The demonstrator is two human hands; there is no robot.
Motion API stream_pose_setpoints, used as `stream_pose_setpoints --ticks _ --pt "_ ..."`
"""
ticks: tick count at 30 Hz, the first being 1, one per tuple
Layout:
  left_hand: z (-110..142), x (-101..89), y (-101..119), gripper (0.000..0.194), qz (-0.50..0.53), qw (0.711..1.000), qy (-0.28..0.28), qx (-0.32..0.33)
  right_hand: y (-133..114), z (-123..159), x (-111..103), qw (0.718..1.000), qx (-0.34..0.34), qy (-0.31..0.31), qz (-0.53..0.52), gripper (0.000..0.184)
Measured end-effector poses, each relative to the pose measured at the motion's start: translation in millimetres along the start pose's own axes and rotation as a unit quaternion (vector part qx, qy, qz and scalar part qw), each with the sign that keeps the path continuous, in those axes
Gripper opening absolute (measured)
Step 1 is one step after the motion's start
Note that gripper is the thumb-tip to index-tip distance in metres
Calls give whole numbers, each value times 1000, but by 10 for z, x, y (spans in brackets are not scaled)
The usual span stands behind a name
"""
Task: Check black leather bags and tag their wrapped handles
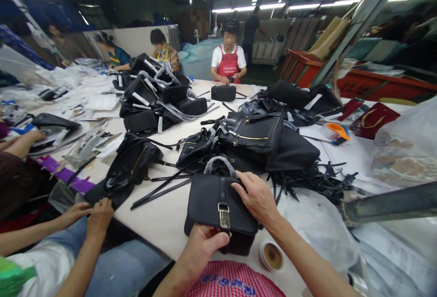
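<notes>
A black handbag (206, 197) with a front flap stands on the table before me. Down its middle runs a strap with a gold-coloured buckle (224, 216), and its top handle (220, 164) is wrapped in clear plastic. My left hand (204, 244) is closed at the flap's lower edge, thumb in front, just below the buckle; its other fingertips are partly hidden under the flap. At the bag's upper right, my right hand (257, 194) holds the top edge with thumb and fingers over it. A small cup of brown stuff (271, 256) stands right of the bag.
Piles of black bags (252, 135) and loose straps (327, 181) lie beyond. Clear plastic (317, 224) and a metal bar (389, 203) are at right, with an orange tape roll (337, 133) behind. A neighbour's hands (99, 215) work on another bag at left; a person in a red apron (229, 65) faces me.
</notes>
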State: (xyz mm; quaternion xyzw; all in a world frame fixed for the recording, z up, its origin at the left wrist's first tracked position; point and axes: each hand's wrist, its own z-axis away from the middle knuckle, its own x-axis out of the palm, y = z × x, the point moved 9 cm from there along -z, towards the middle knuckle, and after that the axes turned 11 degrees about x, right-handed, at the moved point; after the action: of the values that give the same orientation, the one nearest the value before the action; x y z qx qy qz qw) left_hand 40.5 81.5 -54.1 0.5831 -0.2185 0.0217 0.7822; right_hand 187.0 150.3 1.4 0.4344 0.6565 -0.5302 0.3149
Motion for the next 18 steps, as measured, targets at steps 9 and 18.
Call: stream_pose_setpoints --ticks 9,18 --pt "124 -7 -48 17 24 999 -34 -27 110 1263 165 801 288 -315 -420 55" --pt "264 32 -31 30 -41 994 -82 -61 -175 1131 417 578 411 -209 -674 45"
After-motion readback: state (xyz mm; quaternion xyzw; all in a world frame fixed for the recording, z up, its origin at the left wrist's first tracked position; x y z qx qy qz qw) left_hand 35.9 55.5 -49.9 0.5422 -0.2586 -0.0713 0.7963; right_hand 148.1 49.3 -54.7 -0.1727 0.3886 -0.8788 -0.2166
